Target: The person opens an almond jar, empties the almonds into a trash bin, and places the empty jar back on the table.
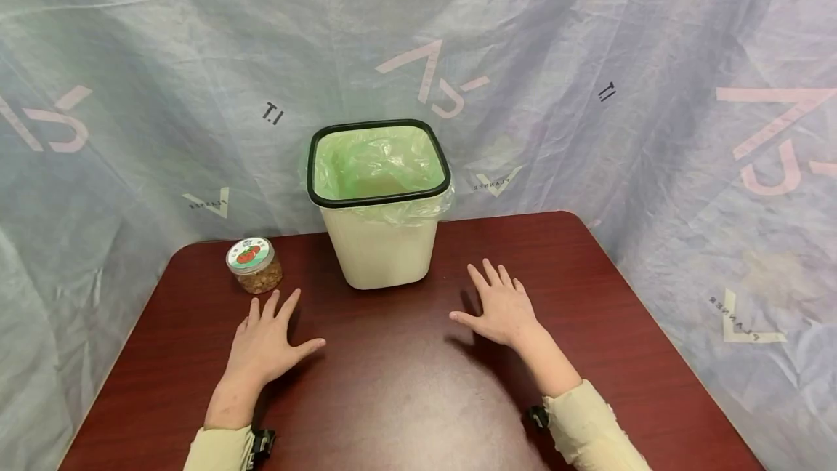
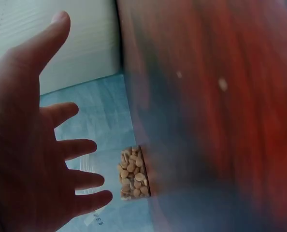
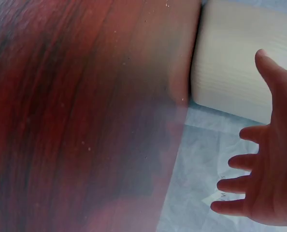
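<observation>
Both hands are held over the table with fingers spread and nothing in them. My left hand (image 1: 263, 347) has its fingertips just short of a clear plastic jar (image 1: 256, 267) with a tomato picture on its lid. In the left wrist view the jar shows small tan nuts or beans (image 2: 134, 174) inside, partly behind the fingers. My right hand (image 1: 505, 309) is to the right of a cream trash can (image 1: 382, 246), apart from it. A black ring rims the can, and a thin green plastic bag (image 1: 386, 155) lines it and hangs over the outside.
The dark red wooden table (image 1: 405, 391) has rounded far corners. Grey-white printed fabric (image 1: 536, 42) hangs behind and along both sides. The trash can stands near the table's far edge, with the jar to its left.
</observation>
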Demonstrator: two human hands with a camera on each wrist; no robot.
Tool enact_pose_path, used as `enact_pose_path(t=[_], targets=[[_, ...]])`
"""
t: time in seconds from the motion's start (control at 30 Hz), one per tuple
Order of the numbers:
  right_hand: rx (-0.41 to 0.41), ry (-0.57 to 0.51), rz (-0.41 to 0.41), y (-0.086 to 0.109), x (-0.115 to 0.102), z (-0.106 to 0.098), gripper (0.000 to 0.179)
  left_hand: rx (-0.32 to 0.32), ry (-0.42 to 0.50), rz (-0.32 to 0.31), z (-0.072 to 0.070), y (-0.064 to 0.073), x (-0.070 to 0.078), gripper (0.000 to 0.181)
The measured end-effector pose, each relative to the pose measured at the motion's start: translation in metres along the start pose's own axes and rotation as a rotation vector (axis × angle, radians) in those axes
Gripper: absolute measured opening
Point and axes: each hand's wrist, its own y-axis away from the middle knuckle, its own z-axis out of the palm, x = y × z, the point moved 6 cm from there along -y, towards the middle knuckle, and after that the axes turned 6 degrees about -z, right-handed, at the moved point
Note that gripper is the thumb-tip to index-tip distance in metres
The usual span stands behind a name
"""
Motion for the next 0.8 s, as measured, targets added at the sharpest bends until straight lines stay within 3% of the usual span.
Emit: enact_pose_path(t=[0.2,0.43,0.8], targets=[[0.024,-0.027,-0.014,0.000,-0.006,-0.002,0.103,-0.032,0.030,0.006,0.001,0.003,-0.009,0.104],[0.070,-0.079,-0.040,-0.003,-0.015,-0.005,0.100,-0.022,0.049,0.018,-0.005,0.006,-0.020,0.100],[0.066,-0.097,-0.073,-0.008,-0.029,-0.003,0.094,-0.030,0.092,0.026,-0.013,0.004,-0.037,0.096]])
